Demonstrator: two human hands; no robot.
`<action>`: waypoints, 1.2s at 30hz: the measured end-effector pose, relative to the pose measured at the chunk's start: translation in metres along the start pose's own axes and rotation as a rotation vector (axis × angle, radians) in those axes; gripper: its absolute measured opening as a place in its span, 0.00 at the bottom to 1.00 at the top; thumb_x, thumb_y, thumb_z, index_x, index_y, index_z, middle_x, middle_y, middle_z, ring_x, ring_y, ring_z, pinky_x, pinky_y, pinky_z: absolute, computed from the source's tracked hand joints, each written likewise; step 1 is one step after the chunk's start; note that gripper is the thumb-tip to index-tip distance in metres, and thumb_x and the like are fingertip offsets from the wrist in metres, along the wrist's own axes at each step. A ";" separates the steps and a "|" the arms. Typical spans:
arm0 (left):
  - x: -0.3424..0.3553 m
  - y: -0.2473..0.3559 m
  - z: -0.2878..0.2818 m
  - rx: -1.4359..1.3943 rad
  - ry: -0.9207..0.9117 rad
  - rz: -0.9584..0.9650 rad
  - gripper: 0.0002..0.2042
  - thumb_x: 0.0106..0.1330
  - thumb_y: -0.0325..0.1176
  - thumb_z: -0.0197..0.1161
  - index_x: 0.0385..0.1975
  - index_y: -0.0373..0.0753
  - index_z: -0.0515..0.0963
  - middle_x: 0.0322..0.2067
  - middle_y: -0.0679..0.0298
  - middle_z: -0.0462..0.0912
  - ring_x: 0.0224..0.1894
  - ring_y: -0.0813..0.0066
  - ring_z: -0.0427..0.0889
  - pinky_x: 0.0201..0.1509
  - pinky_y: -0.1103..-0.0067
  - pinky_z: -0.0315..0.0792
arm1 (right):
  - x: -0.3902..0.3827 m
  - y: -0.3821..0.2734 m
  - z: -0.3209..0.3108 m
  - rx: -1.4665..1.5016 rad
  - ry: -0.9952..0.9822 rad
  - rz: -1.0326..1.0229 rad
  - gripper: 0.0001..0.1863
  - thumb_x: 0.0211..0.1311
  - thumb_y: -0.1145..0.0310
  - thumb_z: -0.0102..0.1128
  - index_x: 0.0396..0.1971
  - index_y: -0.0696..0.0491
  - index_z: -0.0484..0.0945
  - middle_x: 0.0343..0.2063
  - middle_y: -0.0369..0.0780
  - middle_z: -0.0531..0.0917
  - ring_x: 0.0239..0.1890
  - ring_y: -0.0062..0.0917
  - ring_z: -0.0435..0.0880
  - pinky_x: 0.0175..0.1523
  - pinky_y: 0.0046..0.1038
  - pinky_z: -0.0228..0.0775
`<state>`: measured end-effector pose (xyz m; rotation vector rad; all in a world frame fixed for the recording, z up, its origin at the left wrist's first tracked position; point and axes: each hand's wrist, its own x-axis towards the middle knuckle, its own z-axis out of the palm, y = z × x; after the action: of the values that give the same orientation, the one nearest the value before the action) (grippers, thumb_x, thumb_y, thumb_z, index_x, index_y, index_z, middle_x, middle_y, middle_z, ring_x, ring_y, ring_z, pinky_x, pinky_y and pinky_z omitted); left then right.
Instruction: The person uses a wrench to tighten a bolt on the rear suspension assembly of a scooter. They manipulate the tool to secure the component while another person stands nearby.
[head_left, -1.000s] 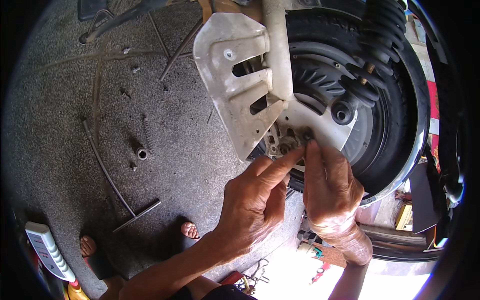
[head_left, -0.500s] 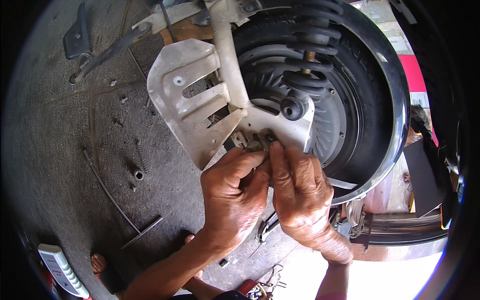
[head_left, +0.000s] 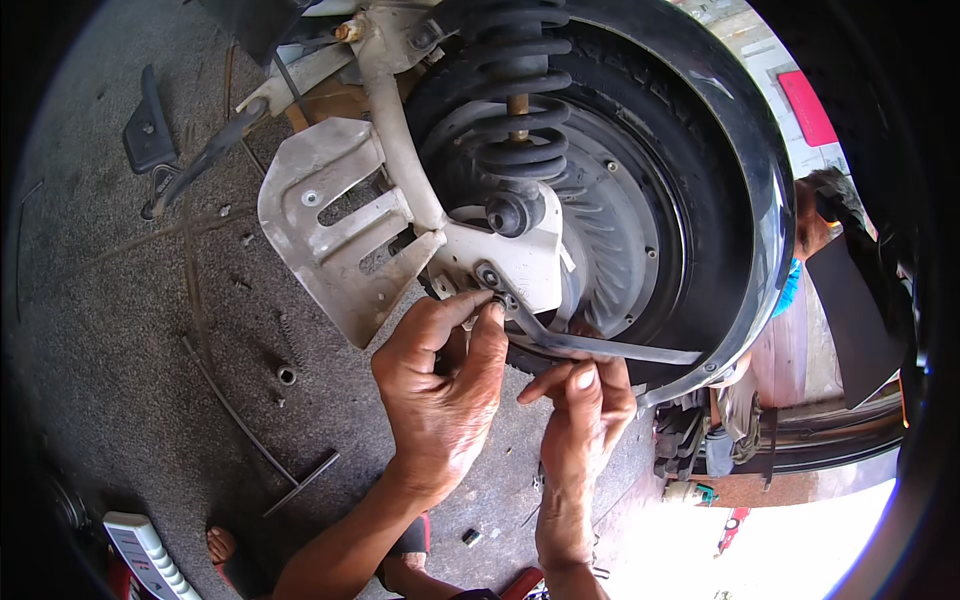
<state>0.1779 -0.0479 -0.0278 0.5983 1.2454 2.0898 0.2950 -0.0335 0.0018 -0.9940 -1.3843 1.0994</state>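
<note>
Presently, left hand (head_left: pixel 435 375): thumb and forefinger closed in a pinch on a small dark part (head_left: pixel 498 299), which the fingertips mostly cover.
Small part: at the tip of the left hand, against or just in front of the lower left of the pale metal plate (head_left: pixel 535 270); touching or apart, I cannot tell, and its long axis is hidden.
Right hand (head_left: pixel 588 405): fingers half curled, thumb up; whether it grips anything, I cannot tell.
Nearer hand: the left, right at the part; the right is lower and off to its right, the two apart.
Grey strip (head_left: pixel 630 348): from just right of the left fingertips it slants down, bends, then runs nearly level above the right hand, its long axis pointing away rightward; the right fingertips lie at or near its lower edge.
Coil spring (head_left: pixel 520 130): above the left fingertips, roughly upright.
Slotted bracket (head_left: pixel 330 220): up and left of the left hand.
Socket (head_left: pixel 287 373): on the floor (head_left: pixel 330 430) left of the left hand, open mouth showing; its inside is too dark to read.
T-handled tool (head_left: pixel 297 484): on the floor, lower left of the left hand.
</note>
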 end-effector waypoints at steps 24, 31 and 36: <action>-0.004 -0.002 -0.001 0.048 0.002 0.010 0.08 0.61 0.23 0.66 0.40 0.34 0.81 0.20 0.76 0.70 0.21 0.91 0.60 0.22 0.87 0.55 | 0.013 0.021 0.043 -0.254 0.284 -0.210 0.23 0.44 0.79 0.77 0.35 0.57 0.69 0.30 0.36 0.77 0.33 0.16 0.75 0.42 0.19 0.70; -0.003 -0.003 0.001 -0.041 0.032 -0.060 0.09 0.61 0.23 0.67 0.40 0.35 0.82 0.18 0.77 0.70 0.21 0.92 0.60 0.22 0.88 0.56 | 0.012 0.021 0.034 -0.298 0.268 -0.154 0.22 0.47 0.78 0.75 0.37 0.57 0.68 0.29 0.37 0.78 0.30 0.17 0.78 0.37 0.19 0.74; -0.005 -0.003 0.003 0.063 0.047 0.028 0.08 0.61 0.22 0.66 0.39 0.33 0.82 0.19 0.76 0.69 0.20 0.92 0.60 0.22 0.87 0.56 | 0.010 0.013 0.034 -0.176 0.192 -0.131 0.18 0.53 0.79 0.70 0.37 0.58 0.68 0.27 0.40 0.80 0.28 0.20 0.80 0.36 0.22 0.75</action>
<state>0.1843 -0.0488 -0.0299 0.6008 1.3405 2.1057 0.2604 -0.0241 -0.0089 -1.0885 -1.3845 0.7750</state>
